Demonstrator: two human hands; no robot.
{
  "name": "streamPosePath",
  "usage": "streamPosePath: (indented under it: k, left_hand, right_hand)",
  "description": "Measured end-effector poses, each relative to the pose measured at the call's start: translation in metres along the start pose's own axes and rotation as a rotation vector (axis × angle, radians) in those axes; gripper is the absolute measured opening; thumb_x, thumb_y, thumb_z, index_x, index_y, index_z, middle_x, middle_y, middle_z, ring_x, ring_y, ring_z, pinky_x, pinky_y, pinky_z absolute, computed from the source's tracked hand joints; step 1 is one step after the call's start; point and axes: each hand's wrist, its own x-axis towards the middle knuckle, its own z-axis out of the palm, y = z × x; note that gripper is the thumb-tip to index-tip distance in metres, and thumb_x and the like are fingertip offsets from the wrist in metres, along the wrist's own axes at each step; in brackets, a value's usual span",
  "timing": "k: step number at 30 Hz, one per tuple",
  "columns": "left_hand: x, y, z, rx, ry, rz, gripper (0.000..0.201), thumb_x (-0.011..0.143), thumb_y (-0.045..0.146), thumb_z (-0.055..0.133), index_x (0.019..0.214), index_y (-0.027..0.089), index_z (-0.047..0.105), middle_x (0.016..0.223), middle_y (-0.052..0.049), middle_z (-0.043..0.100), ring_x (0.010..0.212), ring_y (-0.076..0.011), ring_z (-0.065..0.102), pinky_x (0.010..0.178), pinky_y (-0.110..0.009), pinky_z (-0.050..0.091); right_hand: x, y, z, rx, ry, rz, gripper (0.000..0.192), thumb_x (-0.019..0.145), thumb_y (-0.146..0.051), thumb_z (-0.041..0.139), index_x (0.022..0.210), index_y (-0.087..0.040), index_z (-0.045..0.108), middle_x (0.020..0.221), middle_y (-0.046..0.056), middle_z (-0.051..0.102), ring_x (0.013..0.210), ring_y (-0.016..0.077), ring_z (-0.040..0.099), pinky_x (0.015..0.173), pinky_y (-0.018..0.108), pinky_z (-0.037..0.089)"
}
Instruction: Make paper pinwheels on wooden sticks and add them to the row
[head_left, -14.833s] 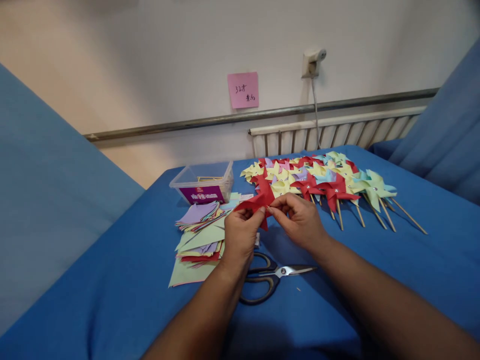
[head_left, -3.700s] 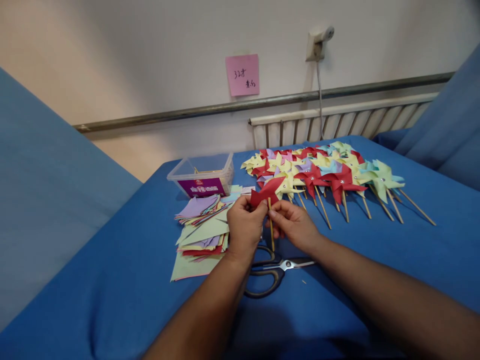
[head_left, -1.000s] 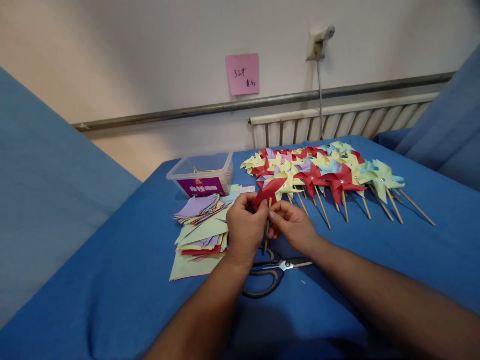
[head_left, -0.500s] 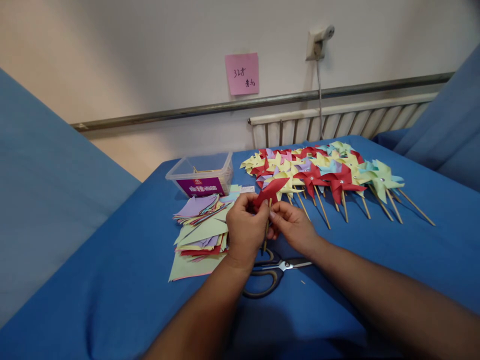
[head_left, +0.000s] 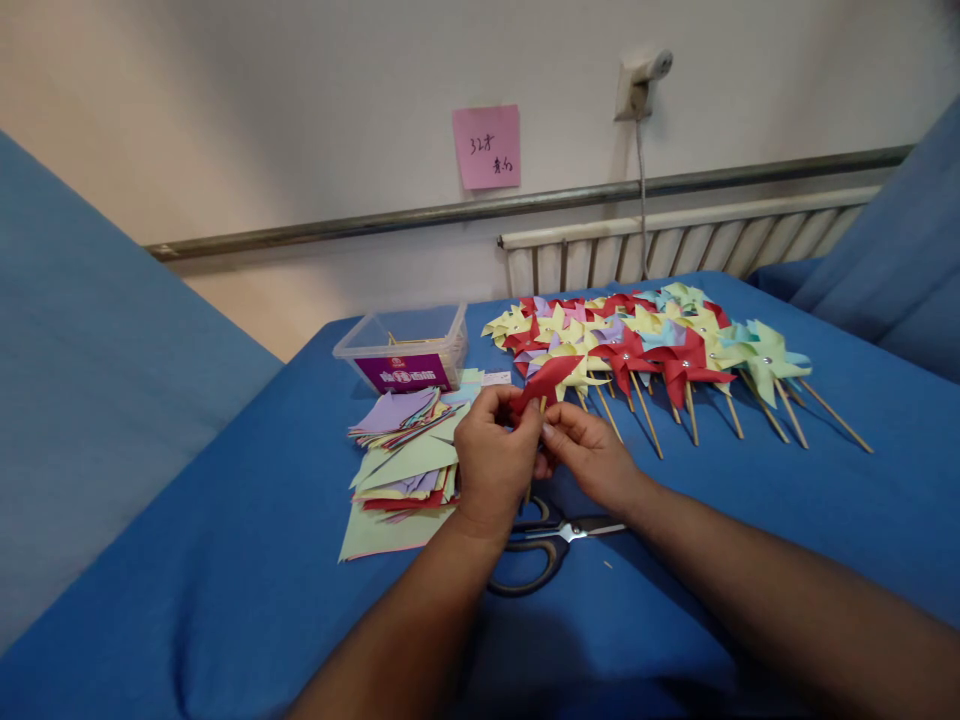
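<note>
My left hand (head_left: 495,465) and right hand (head_left: 589,455) still pinch the red pinwheel (head_left: 546,378), its stick (head_left: 531,488) seemingly tilted since a few seconds ago.

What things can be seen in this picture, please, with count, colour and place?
red paper pinwheel: one, red, held in both hands, with a wooden stick.
finished paper pinwheels on sticks: many, yellow, red, blue, purple; far right of the table.
cut paper squares: a pile, mixed colours; left of the hands.
clear plastic box: one, purple label; behind the pile.
black-handled scissors: one; below the hands.
pink sticky note: one; wall.
blue table cover: one.
left hand, right hand: both gripping the pinwheel.
</note>
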Motion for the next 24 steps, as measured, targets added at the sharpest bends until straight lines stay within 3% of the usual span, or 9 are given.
streamPosePath:
  k: [24]
  left_hand:
    - [-0.0005, 0.0031, -0.0008, -0.011, 0.004, 0.013, 0.009, 0.072, 0.025, 0.070, 0.077, 0.019, 0.066, 0.062, 0.004, 0.062, 0.056, -0.0114, 0.056, 0.057, -0.023, 0.043]
  right_hand:
    - [0.0018, -0.0020, 0.0000, 0.008, 0.029, 0.022, 0.039, 0.071, -0.056, 0.074, 0.076, -0.020, 0.059, 0.052, -0.004, 0.063, 0.048, 0.0115, 0.058, 0.051, 0.025, 0.048]
